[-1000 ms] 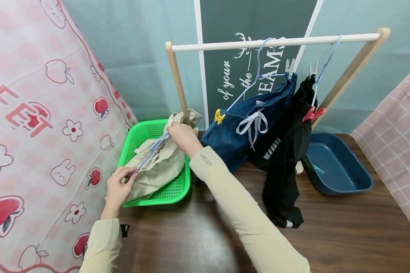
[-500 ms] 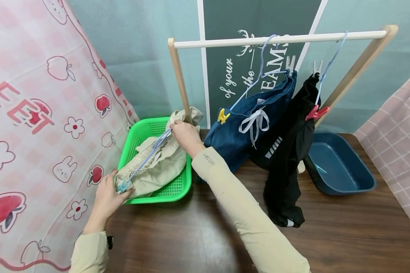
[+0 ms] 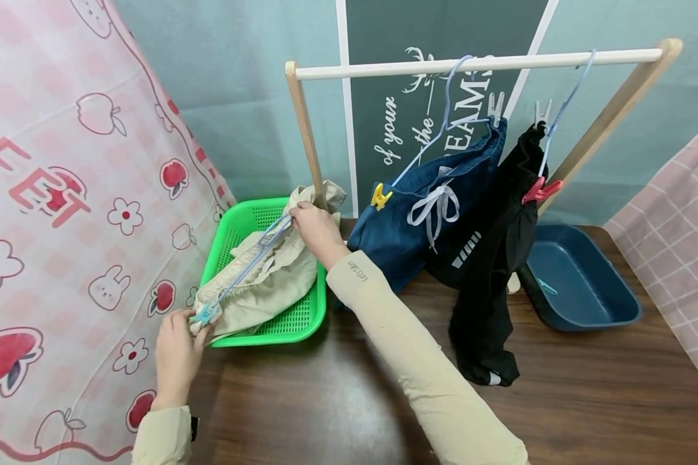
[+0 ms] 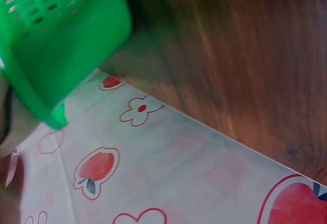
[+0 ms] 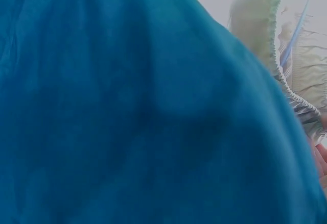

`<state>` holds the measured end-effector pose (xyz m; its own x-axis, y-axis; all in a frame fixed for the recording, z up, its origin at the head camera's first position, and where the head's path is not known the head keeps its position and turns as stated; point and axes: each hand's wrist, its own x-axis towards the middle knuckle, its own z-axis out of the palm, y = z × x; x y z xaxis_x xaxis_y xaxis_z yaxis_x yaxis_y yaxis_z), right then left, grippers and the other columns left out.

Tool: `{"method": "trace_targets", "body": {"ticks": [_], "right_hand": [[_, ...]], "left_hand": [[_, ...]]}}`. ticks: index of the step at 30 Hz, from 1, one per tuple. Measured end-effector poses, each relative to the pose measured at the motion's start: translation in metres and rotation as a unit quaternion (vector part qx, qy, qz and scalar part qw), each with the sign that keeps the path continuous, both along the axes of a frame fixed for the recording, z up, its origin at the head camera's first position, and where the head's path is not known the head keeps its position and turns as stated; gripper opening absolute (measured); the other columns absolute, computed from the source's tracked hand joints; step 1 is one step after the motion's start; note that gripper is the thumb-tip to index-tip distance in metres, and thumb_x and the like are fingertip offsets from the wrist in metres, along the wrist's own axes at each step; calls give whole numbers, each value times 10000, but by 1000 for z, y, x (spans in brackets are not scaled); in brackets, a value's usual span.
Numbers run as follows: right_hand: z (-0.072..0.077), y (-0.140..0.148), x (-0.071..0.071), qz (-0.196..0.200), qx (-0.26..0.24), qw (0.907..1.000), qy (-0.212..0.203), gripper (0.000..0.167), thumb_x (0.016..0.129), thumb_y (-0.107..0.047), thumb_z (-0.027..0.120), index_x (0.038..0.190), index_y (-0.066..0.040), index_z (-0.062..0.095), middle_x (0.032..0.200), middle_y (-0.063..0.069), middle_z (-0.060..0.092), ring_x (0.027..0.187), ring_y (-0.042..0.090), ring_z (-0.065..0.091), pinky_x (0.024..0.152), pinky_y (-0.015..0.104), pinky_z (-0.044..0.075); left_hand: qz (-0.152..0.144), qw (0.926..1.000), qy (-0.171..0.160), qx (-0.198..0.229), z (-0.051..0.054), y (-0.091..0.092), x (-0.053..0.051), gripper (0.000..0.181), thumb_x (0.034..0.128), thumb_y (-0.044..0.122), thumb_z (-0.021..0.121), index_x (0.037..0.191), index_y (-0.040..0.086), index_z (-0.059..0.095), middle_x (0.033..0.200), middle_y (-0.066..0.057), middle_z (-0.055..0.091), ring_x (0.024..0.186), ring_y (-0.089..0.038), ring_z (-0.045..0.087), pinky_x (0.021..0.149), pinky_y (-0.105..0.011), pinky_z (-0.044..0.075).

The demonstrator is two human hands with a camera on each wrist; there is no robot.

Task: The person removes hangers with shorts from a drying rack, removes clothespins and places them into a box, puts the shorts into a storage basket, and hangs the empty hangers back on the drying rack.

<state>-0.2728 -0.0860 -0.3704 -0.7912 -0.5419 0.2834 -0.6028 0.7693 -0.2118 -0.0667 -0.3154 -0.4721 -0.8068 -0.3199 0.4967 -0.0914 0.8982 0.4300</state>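
Beige trousers (image 3: 267,297) lie in and over the green basket (image 3: 316,316), a blue hanger (image 3: 247,268) along their waistband. At the near left end of the waistband sits a light-blue clothespin (image 3: 206,314); my left hand (image 3: 177,354) holds the cloth corner beside it, fingertips partly hidden. My right hand (image 3: 316,229) grips the waistband's far end together with the hanger. In the right wrist view blue denim (image 5: 143,106) covers most of the picture, the beige waistband (image 5: 306,66) showing at the right edge. The left wrist view has the basket (image 4: 76,45) at upper left.
A rack with a white rail (image 3: 384,70) stands behind. From it hang blue denim trousers (image 3: 395,239) with a yellow clip (image 3: 379,197) and black trousers (image 3: 488,284) with a red clip (image 3: 541,191). A dark blue tub (image 3: 593,284) on the right holds a light-blue clothespin (image 3: 547,287).
My left hand has moved down and left along the hanger to the waistband's end, where the light-blue clothespin has come into view. My right hand has stayed at the other end.
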Motion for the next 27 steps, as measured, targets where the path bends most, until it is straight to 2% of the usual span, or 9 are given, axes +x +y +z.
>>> {"method": "trace_targets", "body": {"ticks": [3,6,10,13,17,20,24,27], "right_hand": [[-2,2,-1,-43,-256,9995,-191,254,991,-194,511,1195,-157,656,1220,35,629,931,188,671,726,284,534],[-4,5,-2,9,-540,9981,-298,262,977,-163,533,1210,-141,651,1232,44,632,972,199,665,744,287,529],[-6,8,-3,213,-810,9951,-535,289,976,-138,531,1248,-116,627,1260,54,624,1019,205,653,756,287,518],[-8,10,-5,285,-924,9918,-833,319,977,-141,531,1287,-111,598,1319,61,587,1084,208,633,794,282,520],[-11,12,-7,290,-998,9888,-1067,352,969,-153,549,1319,-119,571,1367,61,551,1156,201,603,862,283,520],[-12,12,-8,379,-1036,9873,-1148,368,966,-141,553,1334,-116,554,1372,68,545,1163,204,598,868,291,518],[-10,10,-7,507,-1042,9848,-1293,395,972,-129,538,1367,-121,519,1401,86,519,1151,225,602,829,298,512],[-9,9,-6,504,-1005,9842,-1366,402,981,-141,525,1382,-131,502,1412,88,508,1142,226,605,810,298,505]], "left_hand": [[-195,9957,798,-422,-3,-1,-1,398,677,3,802,981,-97,564,881,-272,564,802,-437,509,727,-505,374],[-300,9916,1117,-587,-4,-1,-1,364,732,96,764,984,-101,588,862,-270,584,770,-436,519,710,-501,373],[-86,9938,1033,-395,-3,1,-2,358,830,202,686,1020,-82,580,888,-271,592,754,-462,509,689,-525,366],[85,9939,1043,-350,-2,3,-3,361,835,223,681,1019,-70,578,888,-272,592,746,-473,504,676,-536,363],[137,9906,1284,-446,-1,4,-5,376,851,268,654,1009,-67,593,892,-276,616,772,-483,566,672,-559,411],[196,9910,1264,-387,-2,4,-4,331,860,216,660,1027,-59,584,886,-284,642,751,-503,602,621,-596,426],[348,9947,953,-162,-4,6,-2,279,873,91,660,1073,-66,545,895,-321,637,747,-560,585,612,-636,413],[481,9952,852,-22,-5,8,-1,260,893,50,628,1096,-76,525,923,-328,623,780,-574,576,630,-645,408]]}}
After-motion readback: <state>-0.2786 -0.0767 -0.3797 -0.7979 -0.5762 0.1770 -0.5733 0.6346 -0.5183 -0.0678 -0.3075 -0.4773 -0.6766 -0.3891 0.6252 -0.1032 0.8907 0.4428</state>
